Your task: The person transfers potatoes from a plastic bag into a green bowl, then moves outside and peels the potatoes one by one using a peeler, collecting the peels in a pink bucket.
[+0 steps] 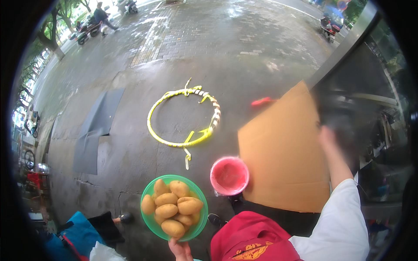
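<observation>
A green plastic bowl [146,225] piled with several yellowish potatoes [166,211] is at the lower middle. My left hand [180,249] grips its near rim from below. My right hand [327,136] is stretched far out to the right, motion-blurred, by the right edge of a large brown cardboard sheet [283,153]. Blur hides whether its fingers hold anything. A dark blurred shape [336,114] lies just beyond that hand. Between the bowl and the cardboard stands a pink bucket [229,176] with a thin clear plastic film at its rim.
A hoop wrapped in yellow tape [151,125] lies on the wet pavement ahead. Left of it is a grey mat [98,127]. A person in blue [80,233] is close at lower left. A metal-framed glass panel [343,49] borders the right. Scooters [88,31] and a walking person [102,18] are farther off.
</observation>
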### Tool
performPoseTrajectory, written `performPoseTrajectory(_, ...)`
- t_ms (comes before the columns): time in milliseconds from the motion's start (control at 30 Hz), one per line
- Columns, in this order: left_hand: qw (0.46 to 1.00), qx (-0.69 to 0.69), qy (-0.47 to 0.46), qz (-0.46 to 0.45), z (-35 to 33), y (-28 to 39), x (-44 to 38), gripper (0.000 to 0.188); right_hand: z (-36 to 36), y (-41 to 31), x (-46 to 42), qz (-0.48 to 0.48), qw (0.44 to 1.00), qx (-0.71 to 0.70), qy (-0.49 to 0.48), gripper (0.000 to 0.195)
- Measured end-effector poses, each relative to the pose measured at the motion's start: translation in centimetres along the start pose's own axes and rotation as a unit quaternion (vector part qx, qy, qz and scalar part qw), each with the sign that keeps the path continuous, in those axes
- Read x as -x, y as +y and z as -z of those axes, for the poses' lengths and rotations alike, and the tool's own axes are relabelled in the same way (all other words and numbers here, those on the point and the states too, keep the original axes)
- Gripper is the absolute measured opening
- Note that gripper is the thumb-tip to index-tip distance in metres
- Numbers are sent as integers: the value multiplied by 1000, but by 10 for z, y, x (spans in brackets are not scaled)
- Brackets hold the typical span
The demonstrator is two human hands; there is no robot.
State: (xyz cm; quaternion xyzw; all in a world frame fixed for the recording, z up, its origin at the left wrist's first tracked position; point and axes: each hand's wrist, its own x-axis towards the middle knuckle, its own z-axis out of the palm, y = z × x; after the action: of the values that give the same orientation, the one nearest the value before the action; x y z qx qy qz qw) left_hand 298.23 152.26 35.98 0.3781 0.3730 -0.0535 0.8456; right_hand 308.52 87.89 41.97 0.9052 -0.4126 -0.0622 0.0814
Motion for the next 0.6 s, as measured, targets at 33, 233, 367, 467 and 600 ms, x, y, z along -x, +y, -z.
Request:
performPoseTrajectory(33, 1000, -11, 2, -4, 2, -1, 0, 50, -2, -3, -1, 13, 998, -39, 45, 17)
performPoseTrajectory(233, 1000, -19, -1, -21, -3, -5, 6, 49, -24, -46, 4, 201, 972, -117, 37, 16)
performPoseTrajectory(367, 1000, 4, -4, -20, 5, -11, 8, 49, -110, -116, 44, 248, 925, -171, -230, 19)
performPoseTrajectory(467, 999, 12, 31, -25, 13, -15, 12, 50, -176, -157, 87, 276, 888, -54, -365, 23)
performPoseTrajectory(600, 996, 16, 69, -60, 32, -24, 18, 52, -304, -173, 129, 206, 880, -76, -422, 26)
